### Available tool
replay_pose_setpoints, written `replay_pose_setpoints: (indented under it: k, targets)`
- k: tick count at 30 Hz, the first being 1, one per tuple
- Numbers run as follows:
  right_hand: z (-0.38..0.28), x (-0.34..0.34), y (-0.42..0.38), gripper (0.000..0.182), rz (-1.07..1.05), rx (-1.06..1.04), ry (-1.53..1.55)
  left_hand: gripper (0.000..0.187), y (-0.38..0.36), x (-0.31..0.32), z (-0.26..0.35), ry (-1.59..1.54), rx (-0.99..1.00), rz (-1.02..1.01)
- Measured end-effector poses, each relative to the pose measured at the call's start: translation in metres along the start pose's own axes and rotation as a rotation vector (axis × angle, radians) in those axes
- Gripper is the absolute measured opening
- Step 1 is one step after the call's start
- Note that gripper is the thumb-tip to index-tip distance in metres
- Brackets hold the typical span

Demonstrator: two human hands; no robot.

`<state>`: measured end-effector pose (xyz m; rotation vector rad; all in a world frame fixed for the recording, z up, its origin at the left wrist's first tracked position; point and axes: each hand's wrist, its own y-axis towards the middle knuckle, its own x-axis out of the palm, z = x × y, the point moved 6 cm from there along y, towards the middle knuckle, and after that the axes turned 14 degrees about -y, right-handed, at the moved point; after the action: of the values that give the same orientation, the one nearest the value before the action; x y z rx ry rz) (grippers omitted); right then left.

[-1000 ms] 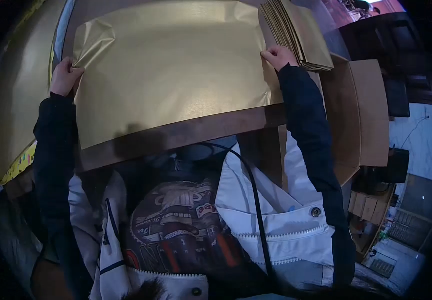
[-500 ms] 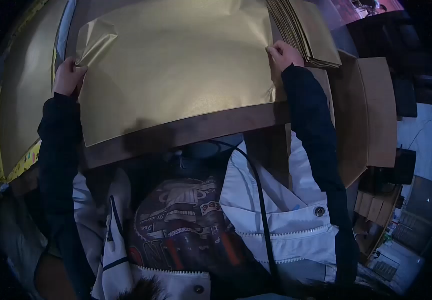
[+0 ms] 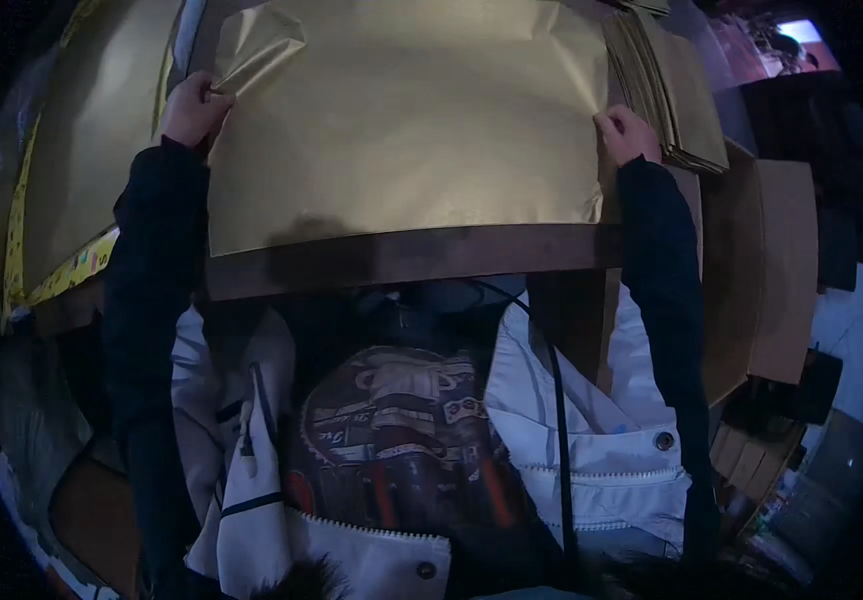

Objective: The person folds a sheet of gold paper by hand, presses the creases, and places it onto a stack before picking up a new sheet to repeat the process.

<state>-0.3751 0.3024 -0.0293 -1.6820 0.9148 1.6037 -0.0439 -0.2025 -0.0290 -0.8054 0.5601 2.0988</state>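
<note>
A large gold sheet (image 3: 412,130) of thin, glossy material lies spread over a brown tabletop. My left hand (image 3: 195,112) pinches its left edge, with the thumb on top and creases running from the grip to the upper corner. On the opposite side, my right hand (image 3: 632,135) is closed on the right edge, where the material bunches into folds. The near edge of the sheet lies just short of the table's front edge. Beside my right hand is a stack of folded gold sheets (image 3: 687,95).
An opened cardboard box (image 3: 787,260) stands to the right of the table. At the left lies another broad gold surface (image 3: 92,140) with a yellow patterned border (image 3: 72,275). A black cord (image 3: 560,430) hangs over my white jacket (image 3: 602,450).
The view has turned, so the table, sheet and stack all appear farther right. Both hands keep their hold on the gold sheet's side edges.
</note>
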Motion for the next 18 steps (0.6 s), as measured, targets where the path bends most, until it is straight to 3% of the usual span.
replay_pose_setpoints:
  k: [2,4,7,12,18]
  targets:
    - [0.008,0.008,0.003,0.034,-0.013,0.025,-0.011,0.038,-0.002,0.001,0.017,0.060,-0.025,0.011]
    - [0.004,0.005,0.001,0.032,0.109,-0.004,0.000,0.039,-0.005,0.002,0.016,0.051,0.019,0.041]
    - [0.011,0.011,0.005,0.032,0.051,-0.036,0.099,0.040,-0.004,0.000,0.012,0.119,0.052,0.037]
    - [0.016,0.017,0.011,0.031,-0.007,-0.064,0.096,0.041,-0.009,-0.001,0.016,0.023,-0.066,0.015]
    - [0.025,0.021,0.013,0.031,0.064,-0.079,0.047,0.040,-0.013,-0.003,0.027,0.076,-0.068,0.016]
